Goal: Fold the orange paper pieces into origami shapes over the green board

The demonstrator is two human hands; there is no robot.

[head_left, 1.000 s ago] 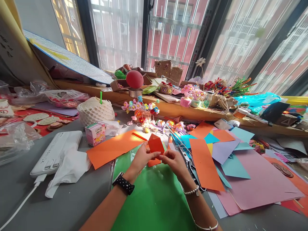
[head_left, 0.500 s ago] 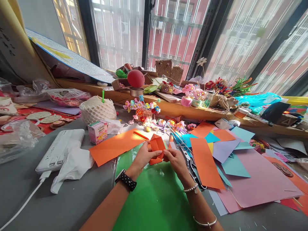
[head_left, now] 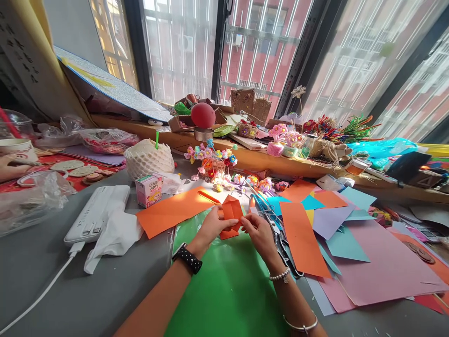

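A small folded piece of orange paper (head_left: 231, 208) with crease lines is held up over the green mat (head_left: 224, 290). My left hand (head_left: 212, 228) pinches it from the left, thumb across its front. At its right edge, my right hand (head_left: 258, 232) grips it between thumb and fingertips. Just right of that hand lie scissors (head_left: 276, 226), partly under paper. An orange paper strip (head_left: 304, 238) rests beyond them, and a longer orange sheet (head_left: 171, 213) lies left of the mat with an orange pen-like stick (head_left: 209, 196) on it.
At left are a white power bank (head_left: 100, 213) with a cable, a crumpled tissue (head_left: 114, 236), a small pink box (head_left: 148, 190) and a netted coconut (head_left: 149, 159). Crocheted flowers (head_left: 210, 159) stand ahead. Pink paper (head_left: 389, 267) covers the right side. Another person's hand (head_left: 14, 167) is at far left.
The view has shifted slightly left, so things sit further right. Another person's hand has come into sight at far left. Both my hands still hold the folded orange paper, with little visible movement.
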